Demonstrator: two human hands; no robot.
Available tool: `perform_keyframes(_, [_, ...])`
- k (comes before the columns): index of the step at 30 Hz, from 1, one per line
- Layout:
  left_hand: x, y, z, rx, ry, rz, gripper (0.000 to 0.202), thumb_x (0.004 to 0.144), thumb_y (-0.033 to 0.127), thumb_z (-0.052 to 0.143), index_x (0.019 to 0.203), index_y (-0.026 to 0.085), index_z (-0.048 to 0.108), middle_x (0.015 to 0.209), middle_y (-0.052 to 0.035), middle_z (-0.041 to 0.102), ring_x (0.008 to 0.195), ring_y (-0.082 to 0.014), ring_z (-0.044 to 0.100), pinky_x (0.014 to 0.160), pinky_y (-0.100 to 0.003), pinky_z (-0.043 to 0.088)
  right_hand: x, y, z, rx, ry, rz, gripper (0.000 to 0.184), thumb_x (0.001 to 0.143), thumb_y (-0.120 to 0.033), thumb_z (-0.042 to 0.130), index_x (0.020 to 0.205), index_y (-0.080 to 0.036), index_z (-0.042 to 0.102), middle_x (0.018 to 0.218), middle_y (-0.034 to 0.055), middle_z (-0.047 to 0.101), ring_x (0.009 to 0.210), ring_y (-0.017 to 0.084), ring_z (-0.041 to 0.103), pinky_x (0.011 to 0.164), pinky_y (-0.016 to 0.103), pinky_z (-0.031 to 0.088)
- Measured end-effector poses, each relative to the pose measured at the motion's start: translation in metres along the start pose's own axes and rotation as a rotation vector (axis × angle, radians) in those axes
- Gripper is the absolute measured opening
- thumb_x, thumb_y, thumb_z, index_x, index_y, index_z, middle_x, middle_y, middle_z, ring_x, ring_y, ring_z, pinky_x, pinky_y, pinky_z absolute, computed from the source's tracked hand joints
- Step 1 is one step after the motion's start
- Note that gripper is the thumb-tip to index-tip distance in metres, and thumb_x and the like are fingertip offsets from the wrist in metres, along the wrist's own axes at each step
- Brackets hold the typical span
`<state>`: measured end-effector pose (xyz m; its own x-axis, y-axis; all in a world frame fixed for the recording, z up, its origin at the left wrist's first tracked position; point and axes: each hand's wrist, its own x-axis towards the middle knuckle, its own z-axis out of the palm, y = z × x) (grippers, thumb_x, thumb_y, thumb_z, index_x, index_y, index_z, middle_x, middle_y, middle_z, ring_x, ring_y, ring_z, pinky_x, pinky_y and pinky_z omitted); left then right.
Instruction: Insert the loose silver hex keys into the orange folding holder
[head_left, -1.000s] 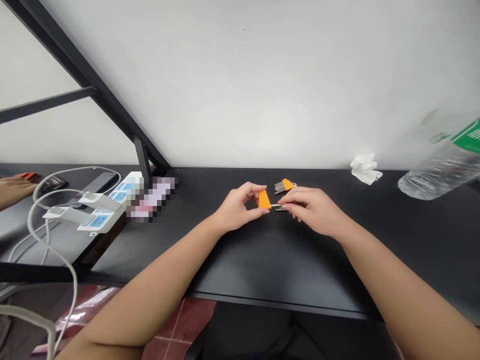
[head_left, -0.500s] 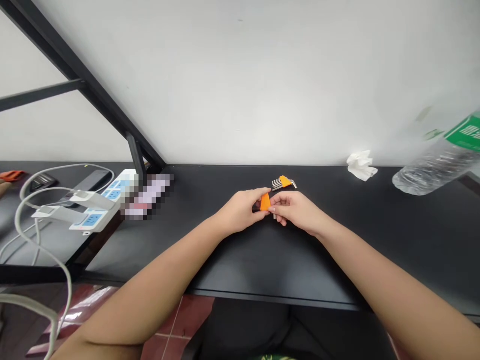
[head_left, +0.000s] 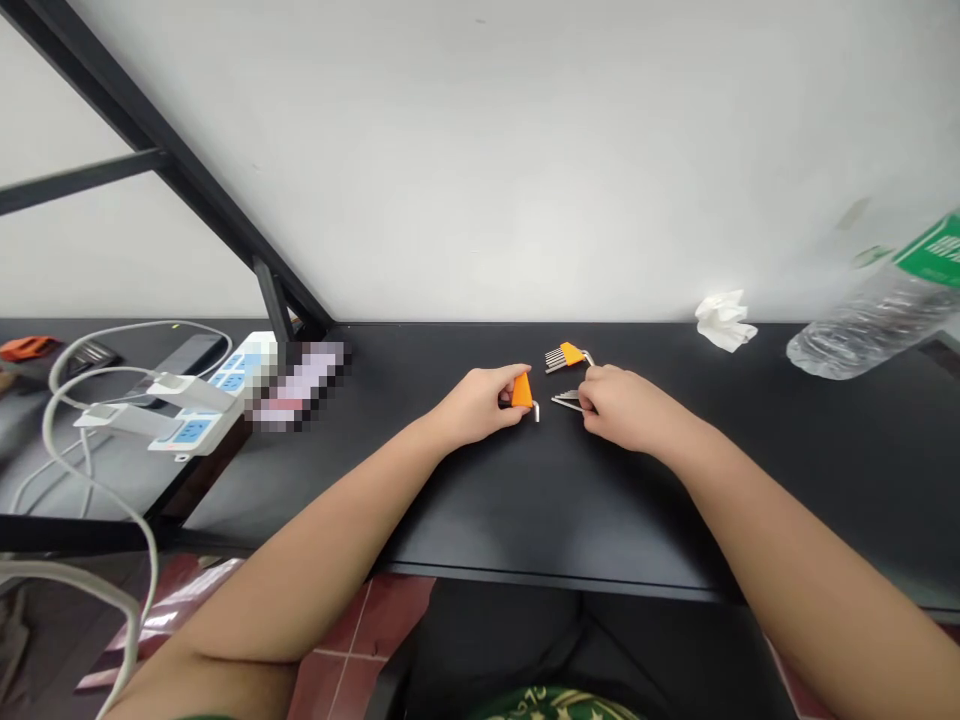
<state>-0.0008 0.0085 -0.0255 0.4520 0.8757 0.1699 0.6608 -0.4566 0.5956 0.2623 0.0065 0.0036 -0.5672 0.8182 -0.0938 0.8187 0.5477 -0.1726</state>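
An orange hex key holder [head_left: 521, 391] is pinched between the thumb and fingers of my left hand [head_left: 484, 407]. One bent hex key [head_left: 536, 411] sticks out at its lower right. My right hand [head_left: 624, 408] is closed at the tabletop, its fingers curled over several silver hex keys [head_left: 568, 400] whose ends point left; their other ends are hidden under the hand. Just beyond lies a second orange holder [head_left: 571, 354] filled with hex keys, close to my right knuckles.
A power strip [head_left: 217, 395] with plugged-in chargers and white cables sits left, beside a black metal frame [head_left: 225, 230]. A blurred-out flat item [head_left: 300, 385] lies near it. Crumpled tissue [head_left: 726, 320] and a clear plastic bottle [head_left: 862, 330] stand right on the black table [head_left: 510, 510].
My hands have moved apart. The right hand has left the holder and gone right, down onto the loose hex keys. My left hand still grips the holder, slightly further left.
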Motion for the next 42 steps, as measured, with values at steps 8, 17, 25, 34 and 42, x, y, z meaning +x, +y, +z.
perform_keyframes(8, [-0.001, 0.005, -0.003, -0.045, 0.003, 0.028, 0.053, 0.083, 0.033, 0.074, 0.135, 0.021, 0.066, 0.079, 0.0033, 0.066, 0.070, -0.0136, 0.062, 0.073, -0.027, 0.054, -0.004, -0.012, -0.005, 0.332, 0.127, -0.064, 0.012, 0.091, -0.012, 0.054, 0.083, -0.022, 0.057, 0.079, 0.0008, 0.064, 0.070, 0.016, 0.056, 0.064, 0.028, 0.037])
perform_keyframes(17, [-0.003, 0.006, -0.003, -0.144, 0.030, 0.040, 0.052, 0.083, 0.032, 0.074, 0.133, 0.021, 0.067, 0.078, 0.0033, 0.062, 0.071, -0.0133, 0.058, 0.072, -0.027, 0.053, -0.004, -0.005, -0.007, 0.351, 0.236, -0.139, 0.017, 0.096, -0.016, 0.052, 0.084, -0.021, 0.061, 0.080, 0.0022, 0.063, 0.072, 0.017, 0.056, 0.068, 0.028, 0.040])
perform_keyframes(25, [-0.004, 0.009, -0.004, -0.190, 0.044, 0.019, 0.053, 0.082, 0.032, 0.076, 0.133, 0.018, 0.068, 0.078, 0.0035, 0.060, 0.072, -0.0128, 0.057, 0.070, -0.025, 0.053, -0.006, -0.002, -0.009, 0.343, 0.288, -0.177, 0.020, 0.098, -0.018, 0.050, 0.089, -0.022, 0.068, 0.088, 0.0052, 0.068, 0.080, 0.019, 0.061, 0.072, 0.031, 0.044])
perform_keyframes(34, [-0.004, 0.006, -0.004, -0.178, 0.062, 0.020, 0.054, 0.081, 0.035, 0.077, 0.132, 0.018, 0.069, 0.077, 0.0030, 0.061, 0.071, -0.0127, 0.057, 0.070, -0.026, 0.053, -0.006, -0.001, -0.006, 0.319, 0.387, -0.251, 0.022, 0.100, -0.016, 0.051, 0.095, -0.020, 0.072, 0.094, 0.0067, 0.073, 0.084, 0.020, 0.066, 0.077, 0.032, 0.049])
perform_keyframes(42, [-0.004, 0.007, -0.004, -0.210, 0.067, 0.023, 0.053, 0.081, 0.034, 0.078, 0.130, 0.017, 0.070, 0.076, 0.0035, 0.060, 0.069, -0.0115, 0.055, 0.069, -0.024, 0.052, -0.008, 0.000, -0.006, 0.307, 0.493, -0.368, 0.022, 0.101, -0.012, 0.054, 0.096, -0.021, 0.073, 0.094, 0.0052, 0.073, 0.084, 0.019, 0.067, 0.075, 0.032, 0.052])
